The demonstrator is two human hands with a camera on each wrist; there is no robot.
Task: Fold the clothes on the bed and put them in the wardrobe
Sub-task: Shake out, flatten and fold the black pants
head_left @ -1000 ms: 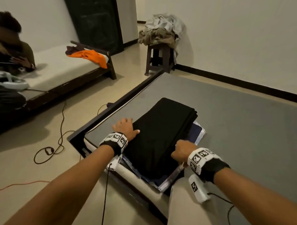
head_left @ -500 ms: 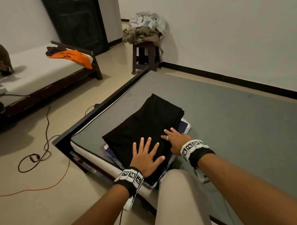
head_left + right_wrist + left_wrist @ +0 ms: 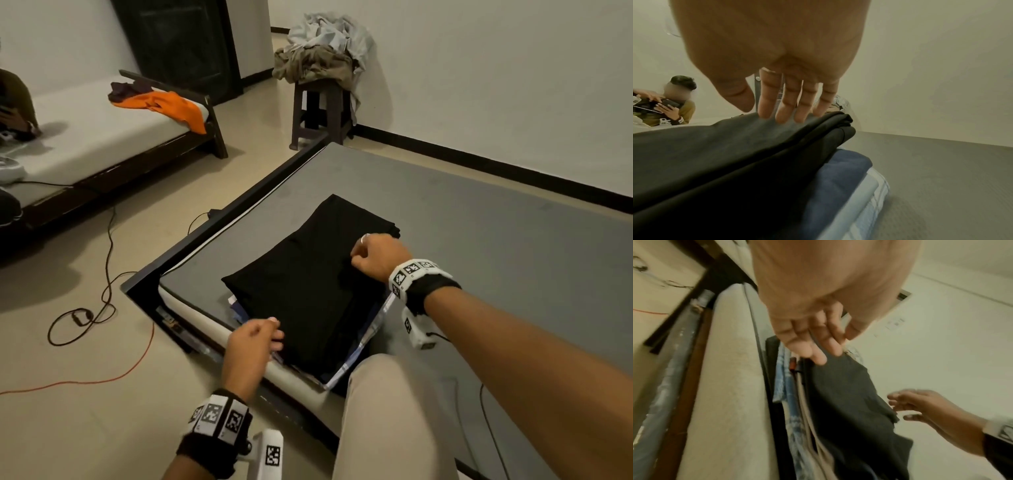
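Observation:
A folded black garment (image 3: 308, 284) tops a stack of folded clothes at the near corner of the grey bed (image 3: 479, 240). Navy cloth (image 3: 840, 175) and blue-white checked cloth (image 3: 792, 402) show beneath it. My left hand (image 3: 255, 337) is at the stack's near-left corner; in the left wrist view its nearly straight fingers (image 3: 818, 356) touch the black garment's (image 3: 849, 402) edge. My right hand (image 3: 375, 255) is over the stack's far right side. In the right wrist view its straight fingertips (image 3: 781, 116) rest on the black cloth (image 3: 715, 154). Neither hand holds anything.
My knee (image 3: 387, 411) is on the bed beside the stack. A stool (image 3: 320, 109) with a heap of clothes (image 3: 322, 51) stands past the bed's far corner. A second bed with an orange garment (image 3: 164, 104), a seated person (image 3: 13, 102), a dark cabinet (image 3: 185, 44), and floor cables (image 3: 102, 308) are on the left.
My left hand has left the top of the stack, where it lay flat, and moved to its near-left corner. My right hand has slid farther along the black garment's right side.

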